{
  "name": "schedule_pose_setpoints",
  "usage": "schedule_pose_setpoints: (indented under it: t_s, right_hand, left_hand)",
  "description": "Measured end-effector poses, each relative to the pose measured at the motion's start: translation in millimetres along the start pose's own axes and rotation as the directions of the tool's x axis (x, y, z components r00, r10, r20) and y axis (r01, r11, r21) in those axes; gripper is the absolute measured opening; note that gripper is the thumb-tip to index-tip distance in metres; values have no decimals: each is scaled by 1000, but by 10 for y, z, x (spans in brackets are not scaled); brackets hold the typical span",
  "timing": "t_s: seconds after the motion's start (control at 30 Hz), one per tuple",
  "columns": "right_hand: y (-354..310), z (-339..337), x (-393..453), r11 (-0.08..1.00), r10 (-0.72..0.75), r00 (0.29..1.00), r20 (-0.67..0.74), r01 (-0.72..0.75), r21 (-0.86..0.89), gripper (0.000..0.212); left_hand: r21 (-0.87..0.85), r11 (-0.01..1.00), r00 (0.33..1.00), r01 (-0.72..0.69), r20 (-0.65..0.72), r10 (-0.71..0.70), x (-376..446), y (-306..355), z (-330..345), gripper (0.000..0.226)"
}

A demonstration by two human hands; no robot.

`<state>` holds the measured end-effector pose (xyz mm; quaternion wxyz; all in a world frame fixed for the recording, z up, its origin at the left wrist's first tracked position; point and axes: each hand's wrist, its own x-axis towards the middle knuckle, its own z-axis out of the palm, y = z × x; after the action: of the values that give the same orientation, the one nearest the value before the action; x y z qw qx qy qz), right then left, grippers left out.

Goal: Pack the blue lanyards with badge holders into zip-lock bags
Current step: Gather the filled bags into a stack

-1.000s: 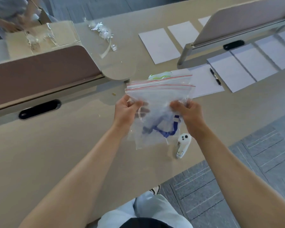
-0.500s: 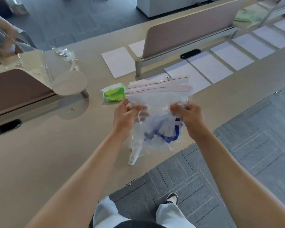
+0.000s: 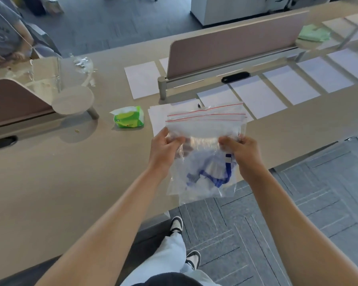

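A clear zip-lock bag [image 3: 205, 129] with red seal lines hangs upright in the air over the desk's near edge. Inside its lower part lies a blue lanyard [image 3: 217, 179] with a clear badge holder, crumpled together. My left hand [image 3: 163, 149] pinches the bag's left side below the seal. At the same height my right hand [image 3: 243, 150] pinches the right side. The bag's mouth faces away from me, at the top.
The beige desk [image 3: 70, 182] carries a green tissue pack [image 3: 128, 117], white paper sheets [image 3: 256, 96], a pen tip [image 3: 198, 105] and pink divider panels [image 3: 232, 44]. Crumpled plastic [image 3: 82, 62] lies at the back left, near a seated person [image 3: 2, 36]. Grey carpet [image 3: 298, 203] lies right.
The view has swung to the right, so the desk now slides left. The bag stays held between both hands, with my fingers closer together near its middle.
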<state>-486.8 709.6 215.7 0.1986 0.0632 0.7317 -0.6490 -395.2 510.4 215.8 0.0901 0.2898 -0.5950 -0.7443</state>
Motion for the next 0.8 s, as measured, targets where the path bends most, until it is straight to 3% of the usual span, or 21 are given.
schedule_pose_setpoints:
  t_s: [0.37,0.8]
  right_hand:
    - [-145,108,352,998,-41,998,53,44,-43,24]
    - [78,-410,536,999,38,975,221,-32,-31,12]
  left_hand:
    - [-31,999,999,-34,-29,33,311,34,35,16]
    - [-52,999,980,-8,-200,-2,-26,-358,529,12]
